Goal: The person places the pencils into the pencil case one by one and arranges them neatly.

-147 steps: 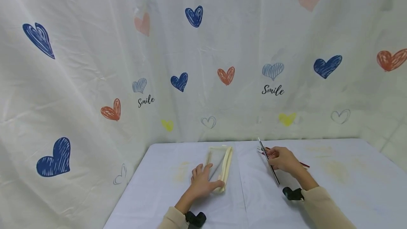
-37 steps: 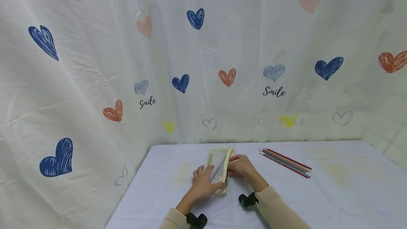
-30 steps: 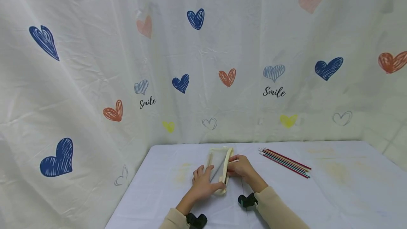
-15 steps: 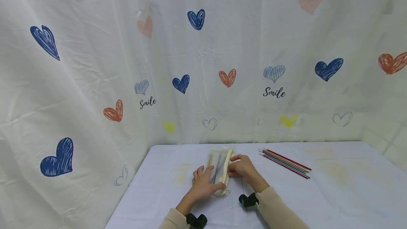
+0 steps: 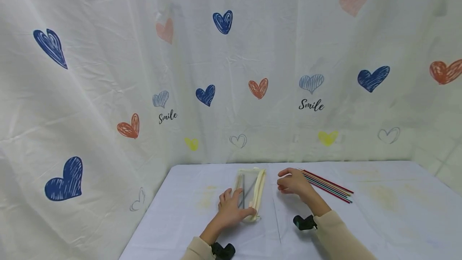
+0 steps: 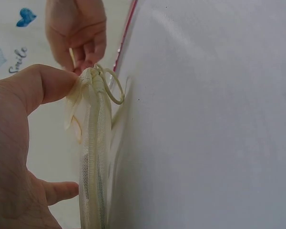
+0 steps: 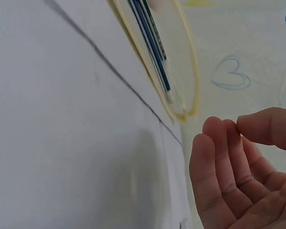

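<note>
A sheer cream mesh pencil pouch lies on the table with its zipped side facing right. Slim pencils show through its mesh; in the right wrist view they look blue and dark. My left hand holds the pouch, fingers spread over its left part and thumb at the zip edge. The left wrist view shows the thumb on the pouch's corner beside a small cord loop. My right hand is empty, fingers loosely bent, at the near ends of several coloured pencils.
The table has a white cloth with a crease running between pouch and pencils. A white curtain with printed hearts hangs behind its far edge. Black wrist cameras sit below both hands.
My right hand held a dark pencil beside the bundle, then took it to the pouch's zip side. Another pencil now shows inside. That hand has moved back right, empty; the left hand has stayed.
</note>
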Motion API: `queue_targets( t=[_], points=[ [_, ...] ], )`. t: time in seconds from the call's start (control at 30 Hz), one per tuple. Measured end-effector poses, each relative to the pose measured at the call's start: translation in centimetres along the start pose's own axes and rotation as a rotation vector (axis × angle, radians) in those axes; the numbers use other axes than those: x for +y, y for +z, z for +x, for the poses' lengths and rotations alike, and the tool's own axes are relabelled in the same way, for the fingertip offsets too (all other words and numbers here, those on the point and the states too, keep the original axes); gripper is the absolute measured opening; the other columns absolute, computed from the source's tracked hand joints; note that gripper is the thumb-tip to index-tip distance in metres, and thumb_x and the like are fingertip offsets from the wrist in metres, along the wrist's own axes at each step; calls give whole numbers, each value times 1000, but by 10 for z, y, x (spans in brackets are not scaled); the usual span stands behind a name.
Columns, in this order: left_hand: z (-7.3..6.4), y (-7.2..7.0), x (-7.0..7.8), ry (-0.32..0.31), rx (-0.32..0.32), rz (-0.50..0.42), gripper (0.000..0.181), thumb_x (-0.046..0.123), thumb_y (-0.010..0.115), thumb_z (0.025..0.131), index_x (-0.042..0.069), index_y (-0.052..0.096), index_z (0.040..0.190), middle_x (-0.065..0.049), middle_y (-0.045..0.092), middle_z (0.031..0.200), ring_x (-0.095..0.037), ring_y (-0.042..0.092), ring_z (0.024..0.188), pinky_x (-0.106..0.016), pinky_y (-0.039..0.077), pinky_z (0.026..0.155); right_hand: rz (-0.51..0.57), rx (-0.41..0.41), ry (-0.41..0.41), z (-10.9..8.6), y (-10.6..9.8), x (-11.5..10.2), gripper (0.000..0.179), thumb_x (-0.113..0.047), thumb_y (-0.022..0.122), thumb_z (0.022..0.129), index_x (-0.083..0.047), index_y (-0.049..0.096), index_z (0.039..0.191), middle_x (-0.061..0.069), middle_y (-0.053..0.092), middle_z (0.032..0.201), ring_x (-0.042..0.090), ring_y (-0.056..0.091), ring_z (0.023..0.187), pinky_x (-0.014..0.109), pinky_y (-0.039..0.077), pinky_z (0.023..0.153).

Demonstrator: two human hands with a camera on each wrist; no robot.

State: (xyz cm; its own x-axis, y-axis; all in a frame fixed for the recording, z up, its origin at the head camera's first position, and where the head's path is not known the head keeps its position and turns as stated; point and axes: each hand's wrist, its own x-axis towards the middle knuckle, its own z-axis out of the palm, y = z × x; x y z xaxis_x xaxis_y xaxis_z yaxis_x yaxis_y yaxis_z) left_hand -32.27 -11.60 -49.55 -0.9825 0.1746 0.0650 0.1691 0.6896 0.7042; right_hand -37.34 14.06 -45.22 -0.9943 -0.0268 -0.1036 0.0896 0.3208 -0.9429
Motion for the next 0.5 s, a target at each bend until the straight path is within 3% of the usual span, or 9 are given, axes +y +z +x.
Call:
queue_targets(
  t=[0.23, 0.5],
  points=[
    [-1, -1, -1, 1, -14, -18, 92, 51, 78, 77, 11, 45, 153, -30, 23, 159, -47, 17, 147, -73, 19, 113, -77, 17, -83, -9, -43, 11, 33, -9, 65, 95, 7, 55, 121, 21, 70, 100, 19, 70, 79, 35, 62, 73],
    [-2, 0, -1, 8, -16, -2, 94, 54, 77, 77, 11, 44, 153, -31, 22, 160, -47, 16, 148, -72, 19, 114, -222, 78, -116, -13, -85, 28, 34, -14, 62, 99, 7, 55, 124, 22, 69, 103, 22, 71, 83, 33, 61, 72]
  ],
)
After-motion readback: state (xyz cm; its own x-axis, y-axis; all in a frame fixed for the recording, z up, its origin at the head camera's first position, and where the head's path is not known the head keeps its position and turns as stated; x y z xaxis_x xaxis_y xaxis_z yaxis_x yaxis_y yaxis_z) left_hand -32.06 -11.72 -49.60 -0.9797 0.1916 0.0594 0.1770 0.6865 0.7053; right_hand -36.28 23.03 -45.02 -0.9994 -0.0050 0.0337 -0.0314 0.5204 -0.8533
